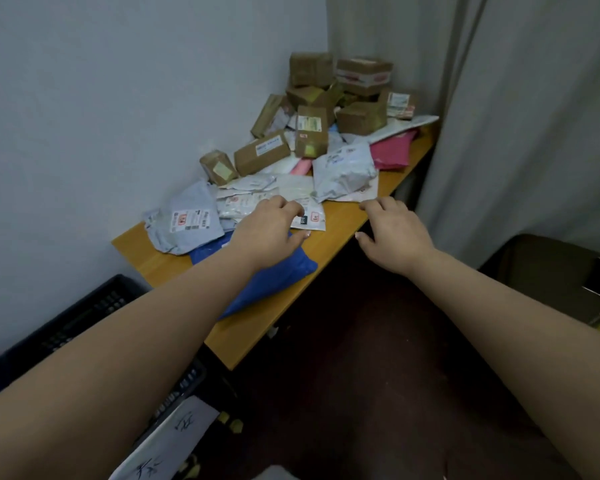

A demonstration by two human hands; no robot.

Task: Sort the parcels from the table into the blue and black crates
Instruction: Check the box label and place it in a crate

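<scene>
The left hand (269, 230) reaches over the near end of the surface (340, 220), palm down. Its grip is loosely curled, the fingertips resting on a small white mailer (314, 218) with a red-marked label; whether they pinch it or merely touch it cannot be told. The heel of this hand and the wrist lie over a blue mailer (274, 282), which sits at the surface's front edge and overhangs it a little.

The right hand (390, 230) hovers at the front edge of the surface, just right of the white mailer, fingers relaxed and slightly bent, thumb spread out. Its grip is apart and holds nothing; the fingertips sit near the edge of a pale flat parcel (354, 194), contact unclear.

Left of the left hand lies a grey mailer (191, 223) with a label. Behind the hands, a large grey bag (343, 169) tops a heap of flat white packets. A pink mailer (392, 150) lies further back on the right. Brown boxes (312, 98) are stacked in the far corner against the wall.

A black crate (84, 313) stands on the floor under the left forearm, beside the surface. A blue edge shows at the far left of the frame, too cut off to identify.
</scene>
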